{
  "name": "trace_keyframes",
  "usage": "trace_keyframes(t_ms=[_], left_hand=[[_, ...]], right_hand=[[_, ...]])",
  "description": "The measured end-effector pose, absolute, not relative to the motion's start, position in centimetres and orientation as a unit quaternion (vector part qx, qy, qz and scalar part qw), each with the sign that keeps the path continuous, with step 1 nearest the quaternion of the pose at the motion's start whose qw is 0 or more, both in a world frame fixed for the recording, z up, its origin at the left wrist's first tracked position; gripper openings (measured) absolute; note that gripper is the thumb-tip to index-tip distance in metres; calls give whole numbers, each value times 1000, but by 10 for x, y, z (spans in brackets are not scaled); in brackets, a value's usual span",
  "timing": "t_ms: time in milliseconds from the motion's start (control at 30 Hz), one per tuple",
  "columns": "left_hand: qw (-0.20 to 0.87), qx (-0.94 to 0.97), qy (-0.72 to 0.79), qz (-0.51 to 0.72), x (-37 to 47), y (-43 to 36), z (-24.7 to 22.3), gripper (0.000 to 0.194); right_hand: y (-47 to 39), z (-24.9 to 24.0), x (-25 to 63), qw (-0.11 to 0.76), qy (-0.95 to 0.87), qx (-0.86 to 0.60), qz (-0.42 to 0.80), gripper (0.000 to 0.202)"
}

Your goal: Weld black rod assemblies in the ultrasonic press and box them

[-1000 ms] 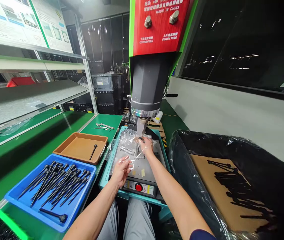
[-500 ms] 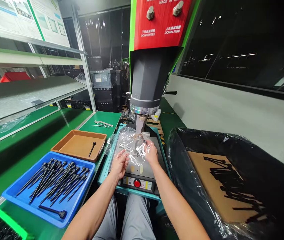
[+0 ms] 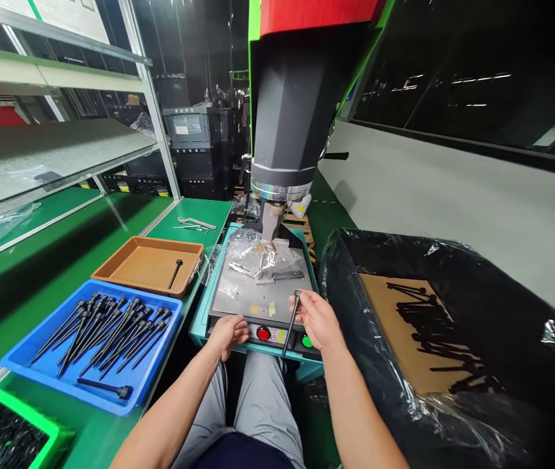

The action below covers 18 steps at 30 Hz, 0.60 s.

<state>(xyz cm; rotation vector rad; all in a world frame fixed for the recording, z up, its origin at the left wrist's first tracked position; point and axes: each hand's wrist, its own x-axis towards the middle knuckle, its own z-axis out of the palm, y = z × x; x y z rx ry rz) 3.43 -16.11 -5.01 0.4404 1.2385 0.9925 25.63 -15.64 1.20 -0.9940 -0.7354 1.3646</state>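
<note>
Here's my right hand (image 3: pixel 318 318), fingers pinching a slim black rod (image 3: pixel 290 327) near its thick head, by the front edge of the flat grey metal plate (image 3: pixel 238 297)! My left hand (image 3: pixel 227 336) curls loosely, seemingly empty, near the round red button (image 3: pixel 263 333). A light, steady pinch serves best, tip clear of the round green button (image 3: pixel 307 341). The rod looks straight, dark, thin-shafted.

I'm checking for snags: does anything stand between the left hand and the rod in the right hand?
Nothing visible; the red button showing between left hand and rod is on the front panel, behind them.
</note>
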Motion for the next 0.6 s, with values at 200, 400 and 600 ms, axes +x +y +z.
trace_keyframes(t_ms=[200, 400, 600], left_hand=[[685, 435, 449, 375, 23, -209, -18, 43], [418, 592, 615, 311, -61, -241, 16, 24], [108, 533, 833, 104, -165, -274, 31, 21]], right_hand=[[-157, 4, 184, 564, -367, -393, 627, 46], [-166, 1, 163, 450, -432, -382, 682, 51], [-171, -1, 196, 408, -429, -434, 679, 51]])
